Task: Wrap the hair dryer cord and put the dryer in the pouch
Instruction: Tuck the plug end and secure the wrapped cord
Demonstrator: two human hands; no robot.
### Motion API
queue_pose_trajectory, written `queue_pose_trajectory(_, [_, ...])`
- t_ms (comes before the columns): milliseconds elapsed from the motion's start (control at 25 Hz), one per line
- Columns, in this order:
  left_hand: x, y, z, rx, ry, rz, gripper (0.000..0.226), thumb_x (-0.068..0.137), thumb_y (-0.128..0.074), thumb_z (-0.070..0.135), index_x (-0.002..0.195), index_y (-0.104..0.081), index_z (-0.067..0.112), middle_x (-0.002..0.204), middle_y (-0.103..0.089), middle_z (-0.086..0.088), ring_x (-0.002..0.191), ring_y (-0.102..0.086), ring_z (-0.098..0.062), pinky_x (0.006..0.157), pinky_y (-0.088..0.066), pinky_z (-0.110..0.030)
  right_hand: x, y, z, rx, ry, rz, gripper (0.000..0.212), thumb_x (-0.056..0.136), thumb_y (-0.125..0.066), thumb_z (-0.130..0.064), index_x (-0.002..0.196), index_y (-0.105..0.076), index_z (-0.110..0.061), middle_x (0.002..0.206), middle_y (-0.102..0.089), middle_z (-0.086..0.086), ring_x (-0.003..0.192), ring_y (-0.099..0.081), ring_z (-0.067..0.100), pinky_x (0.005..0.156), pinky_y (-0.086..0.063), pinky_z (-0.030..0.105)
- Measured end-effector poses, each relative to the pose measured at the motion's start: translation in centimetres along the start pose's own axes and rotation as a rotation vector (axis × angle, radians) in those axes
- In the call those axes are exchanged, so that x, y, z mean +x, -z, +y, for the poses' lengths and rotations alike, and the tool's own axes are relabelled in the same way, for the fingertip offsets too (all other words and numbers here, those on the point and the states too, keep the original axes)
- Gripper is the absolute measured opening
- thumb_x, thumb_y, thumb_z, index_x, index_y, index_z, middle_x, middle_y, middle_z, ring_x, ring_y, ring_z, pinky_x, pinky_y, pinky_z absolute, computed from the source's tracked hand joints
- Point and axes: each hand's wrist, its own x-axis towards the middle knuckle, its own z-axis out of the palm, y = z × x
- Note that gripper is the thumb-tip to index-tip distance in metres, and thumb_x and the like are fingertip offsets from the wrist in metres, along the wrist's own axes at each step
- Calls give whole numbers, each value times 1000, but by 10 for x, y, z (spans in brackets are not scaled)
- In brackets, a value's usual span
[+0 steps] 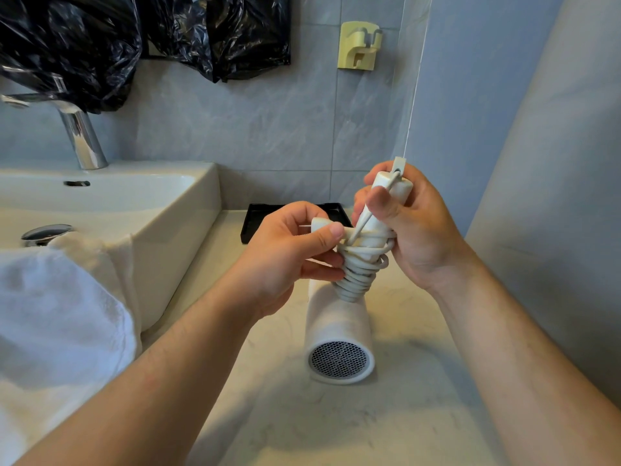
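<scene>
The white hair dryer rests barrel-down on the marble counter, its mesh grille facing me and its handle pointing up. The white cord is coiled in many turns around the lower handle. My right hand grips the upper end of the handle. My left hand pinches the white plug at the cord's end, right beside the coils. A white cloth, possibly the pouch, lies over the basin's edge at left.
A white basin with a chrome tap fills the left. A black tray sits at the back of the counter. A yellow wall holder and black plastic bags hang on the tiled wall. A wall closes the right side.
</scene>
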Motion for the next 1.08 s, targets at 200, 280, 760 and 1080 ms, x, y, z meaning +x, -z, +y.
queue_pose_trajectory(200, [2,3,0,-39,43,75,17,88,-64,6,76,-52,11,74,-67,-10,66,-69,-21,56,-60,-35,1,8,-1,-100,-26,117,21,58,-57,-6,76,-51,-16,68,-58,8,63,-57,22,56,-40,30])
queue_pose_trajectory(280, [2,4,-3,-149,87,79,13,81,-64,9,75,-52,10,71,-64,-10,64,-68,-20,56,-61,-37,2,10,2,-117,-38,122,20,62,-49,-1,75,-50,-15,66,-59,6,65,-56,25,59,-40,36])
queue_pose_trajectory(760, [7,13,-25,273,114,153,29,92,-63,17,64,-54,15,59,-51,1,51,-43,-10,43,-33,-17,6,19,19,192,-124,227,18,64,-46,-1,78,-45,-13,64,-59,8,62,-58,29,72,-45,48])
queue_pose_trajectory(1080, [9,23,-33,339,17,208,19,77,-63,35,77,-64,17,72,-53,-1,62,-47,-11,53,-38,-20,2,-2,22,185,-203,195,20,70,-66,-11,80,-49,-16,81,-55,16,74,-58,29,53,-50,27])
